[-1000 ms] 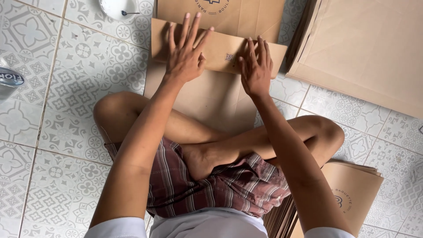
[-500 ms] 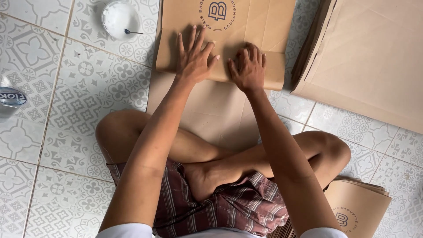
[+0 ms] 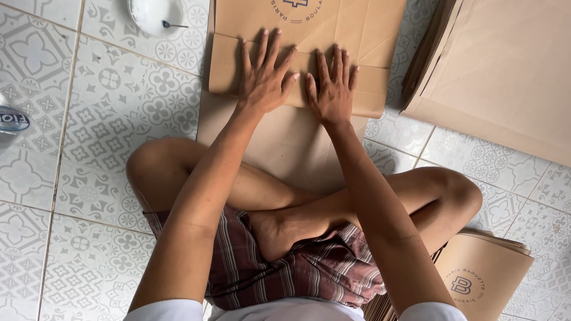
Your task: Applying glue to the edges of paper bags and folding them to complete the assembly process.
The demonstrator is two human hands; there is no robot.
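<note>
I sit cross-legged on a tiled floor with a flat brown paper bag [image 3: 285, 148] lying in front of my legs. Its far end is a folded-over flap [image 3: 229, 74] that crosses the bag's width. My left hand [image 3: 264, 77] lies flat on the middle of the flap, fingers spread. Beside it, almost touching, my right hand [image 3: 333, 89] presses palm down on the same fold. Neither hand grips anything. A second brown sheet with a round printed mark [image 3: 357, 24] lies under and beyond the fold.
A stack of large brown paper sheets [image 3: 505, 77] lies at the upper right. A pile of finished bags [image 3: 482, 279] rests by my right knee. A white bowl with a small stick in it [image 3: 156, 15] stands at the top left. A bottle [image 3: 12, 119] lies at the left edge.
Both hands slid together toward the middle of the fold and flattened out. The right hand went from curled fingers to an open palm pressing down.
</note>
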